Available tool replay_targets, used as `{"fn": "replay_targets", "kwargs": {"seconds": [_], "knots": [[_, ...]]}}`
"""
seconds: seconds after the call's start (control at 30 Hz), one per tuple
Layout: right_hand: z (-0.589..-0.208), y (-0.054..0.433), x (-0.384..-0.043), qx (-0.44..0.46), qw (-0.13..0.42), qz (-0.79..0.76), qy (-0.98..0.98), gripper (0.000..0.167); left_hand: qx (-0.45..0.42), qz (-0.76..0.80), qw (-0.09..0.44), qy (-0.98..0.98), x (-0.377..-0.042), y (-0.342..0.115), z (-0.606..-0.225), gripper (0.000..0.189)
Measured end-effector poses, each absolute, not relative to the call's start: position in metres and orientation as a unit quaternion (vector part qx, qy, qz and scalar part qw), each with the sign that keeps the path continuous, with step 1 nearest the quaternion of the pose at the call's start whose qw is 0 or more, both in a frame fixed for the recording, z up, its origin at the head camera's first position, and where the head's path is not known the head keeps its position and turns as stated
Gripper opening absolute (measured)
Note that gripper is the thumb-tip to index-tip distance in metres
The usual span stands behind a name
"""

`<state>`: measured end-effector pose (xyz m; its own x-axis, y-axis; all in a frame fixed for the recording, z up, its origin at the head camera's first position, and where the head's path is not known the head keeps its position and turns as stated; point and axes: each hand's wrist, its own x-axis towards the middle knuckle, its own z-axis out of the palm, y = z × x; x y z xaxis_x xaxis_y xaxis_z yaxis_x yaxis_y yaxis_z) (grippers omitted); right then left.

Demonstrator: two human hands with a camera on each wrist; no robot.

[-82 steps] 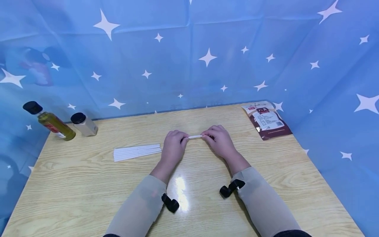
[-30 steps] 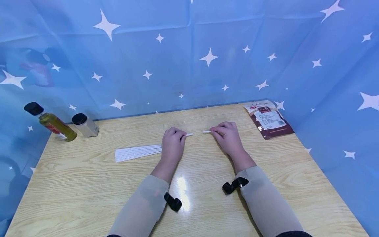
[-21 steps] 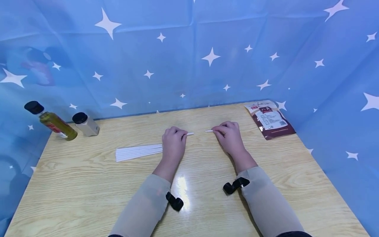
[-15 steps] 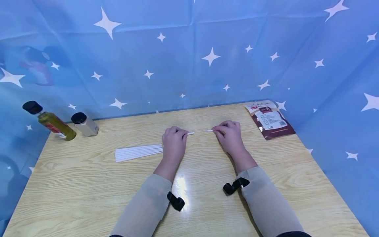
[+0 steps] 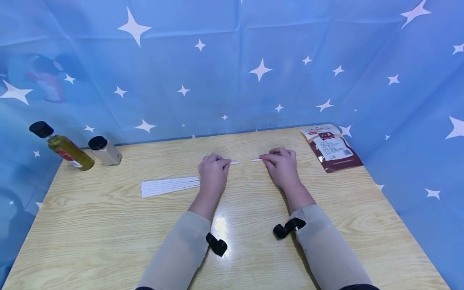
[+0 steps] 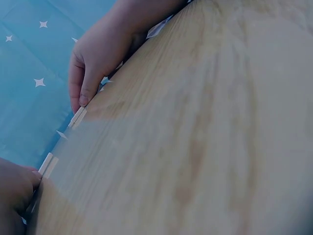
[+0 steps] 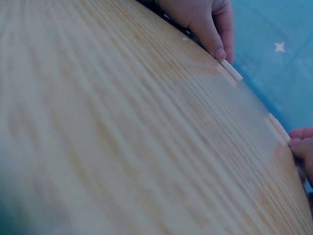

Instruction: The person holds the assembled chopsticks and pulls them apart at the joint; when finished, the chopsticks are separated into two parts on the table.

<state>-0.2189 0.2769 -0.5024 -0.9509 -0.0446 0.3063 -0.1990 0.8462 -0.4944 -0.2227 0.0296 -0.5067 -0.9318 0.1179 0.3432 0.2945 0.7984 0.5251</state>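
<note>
My left hand (image 5: 213,175) pinches a short, slim white stick (image 5: 234,162) between thumb and fingertips, its free end pointing right. Facing it, my right hand (image 5: 284,171) pinches a second short white stick (image 5: 257,160) that points left. A gap separates the two free ends, and both lie roughly in line, low over the tabletop. In the left wrist view each stick (image 6: 46,162) has a pale reflection beside it on the glossy wood. The far ends are hidden by the fingers. Several long white strips (image 5: 169,187) lie fanned left of my left hand.
At the back left of the wooden table (image 5: 108,233) stand an oil bottle (image 5: 69,153) and a black-capped jar (image 5: 106,151). A maroon-and-white food pouch (image 5: 331,149) lies at the back right. A blue starred cloth (image 5: 224,72) hangs behind.
Earlier one white stick spanned both hands; now two separate sticks show with a gap between. The right hand has moved right, away from the left. Over the last half second both hands stay nearly still.
</note>
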Motion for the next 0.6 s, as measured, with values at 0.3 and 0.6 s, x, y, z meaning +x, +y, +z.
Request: {"fn": "replay_targets", "kwargs": {"seconds": [0.3, 0.6], "knots": [[-0.5034, 0.2786, -0.2195, 0.049, 0.141, 0.284, -0.947, 0.015, -0.105, -0.298, 0.139, -0.939, -0.2250, 0.0323, -0.5070, 0.011], [-0.5033, 0.2768, -0.2189, 0.043, 0.142, 0.289, -0.946, 0.014, -0.110, -0.302, 0.140, -0.937, -0.2249, 0.0310, -0.5055, 0.012]]}}
